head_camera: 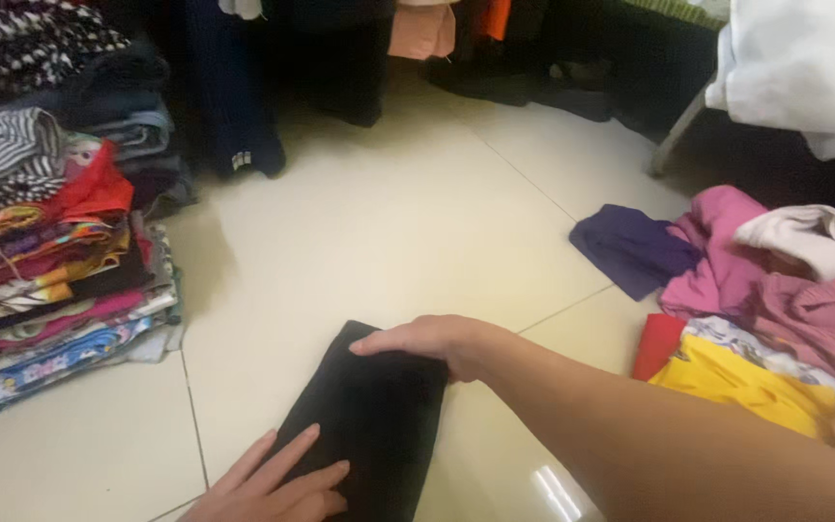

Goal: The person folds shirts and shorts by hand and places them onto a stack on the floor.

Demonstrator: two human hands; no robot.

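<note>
A folded black garment (369, 416) lies on the pale tiled floor (388, 222) in front of me. My right hand (432, 343) rests palm down on its far end, with the fingers pointing left. My left hand (277, 483) lies flat on its near left edge, fingers spread and pointing up to the right. Neither hand grips the cloth; both press on it.
A tall stack of folded colourful clothes (50, 242) stands at the left. A loose heap of pink, yellow, red and purple clothes (756, 300) lies at the right. Dark hanging garments (234, 87) and a white cloth (804, 68) fill the back.
</note>
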